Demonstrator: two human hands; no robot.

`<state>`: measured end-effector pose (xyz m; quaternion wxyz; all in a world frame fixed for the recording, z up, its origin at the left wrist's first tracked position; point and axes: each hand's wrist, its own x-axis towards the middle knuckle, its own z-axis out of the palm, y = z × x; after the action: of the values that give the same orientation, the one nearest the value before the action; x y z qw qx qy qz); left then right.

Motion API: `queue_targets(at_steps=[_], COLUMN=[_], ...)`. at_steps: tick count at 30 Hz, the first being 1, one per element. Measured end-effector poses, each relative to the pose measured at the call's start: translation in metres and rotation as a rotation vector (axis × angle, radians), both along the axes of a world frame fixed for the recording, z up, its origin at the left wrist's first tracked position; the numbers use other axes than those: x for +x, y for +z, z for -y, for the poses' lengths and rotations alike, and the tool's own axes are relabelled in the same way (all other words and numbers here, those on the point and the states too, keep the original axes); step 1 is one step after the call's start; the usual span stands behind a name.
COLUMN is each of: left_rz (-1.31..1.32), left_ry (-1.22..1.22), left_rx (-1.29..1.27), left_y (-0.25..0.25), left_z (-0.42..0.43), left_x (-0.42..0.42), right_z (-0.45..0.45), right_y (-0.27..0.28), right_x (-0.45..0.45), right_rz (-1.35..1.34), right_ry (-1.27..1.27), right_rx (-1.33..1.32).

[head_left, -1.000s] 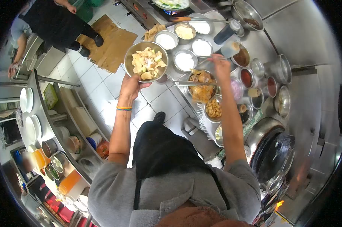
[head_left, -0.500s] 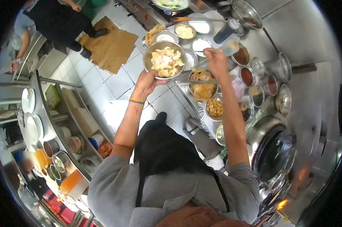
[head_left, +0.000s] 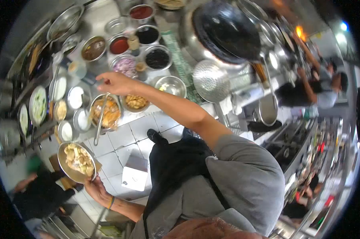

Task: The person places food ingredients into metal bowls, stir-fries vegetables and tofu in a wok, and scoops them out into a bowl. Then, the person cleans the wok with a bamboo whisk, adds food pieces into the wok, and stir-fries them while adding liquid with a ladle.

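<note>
My left hand (head_left: 96, 190) grips the rim of a metal bowl (head_left: 93, 175) holding pale, lumpy food pieces (head_left: 77, 158), out over the floor. My right hand (head_left: 113, 83) is over the counter with its fingers bent together; whatever is between them is too small to make out. It is nearest to a squeeze bottle (head_left: 77, 69) and a bowl of white stuff (head_left: 75, 98). Below it, a metal utensil (head_left: 100, 121) lies across a bowl of orange-brown food (head_left: 111, 113). Another bowl of white stuff (head_left: 83, 119) stands to its left.
Sauce bowls, one red (head_left: 119, 45) and one black (head_left: 157, 58), stand beyond my right hand. A dark wok (head_left: 227, 30) and a perforated ladle (head_left: 211, 81) are farther right. One person (head_left: 40, 195) stands at lower left; other people (head_left: 313, 89) are at right.
The view has swung round to the right. The bowl in my left hand now shows at lower left, farther from my right hand. My right arm reaches leftward across the counter.
</note>
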<state>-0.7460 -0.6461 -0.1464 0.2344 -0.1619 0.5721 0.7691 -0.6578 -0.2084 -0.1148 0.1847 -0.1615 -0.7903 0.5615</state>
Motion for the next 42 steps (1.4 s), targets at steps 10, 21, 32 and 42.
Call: queue_targets(at_steps=[10, 21, 32, 42], left_rz=[-0.095, 0.238, 0.200, 0.186], left_ry=[-0.302, -0.513, -0.715, -0.761], left_rx=[0.067, 0.112, 0.078, 0.122], left_y=[0.059, 0.077, 0.094, 0.072], left_z=[-0.094, -0.183, -0.248, -0.376], left_x=[0.100, 0.313, 0.388, 0.392], right_z=[-0.032, -0.164, -0.058, 0.134], right_y=[0.066, -0.140, -0.120, -0.125], right_x=[0.423, 0.889, 0.878, 0.846], right_rz=[0.064, 0.833, 0.265, 0.045], right_ry=[-0.500, -1.411, -1.442, -1.779], right_rx=[-0.062, 0.408, 0.140, -0.533])
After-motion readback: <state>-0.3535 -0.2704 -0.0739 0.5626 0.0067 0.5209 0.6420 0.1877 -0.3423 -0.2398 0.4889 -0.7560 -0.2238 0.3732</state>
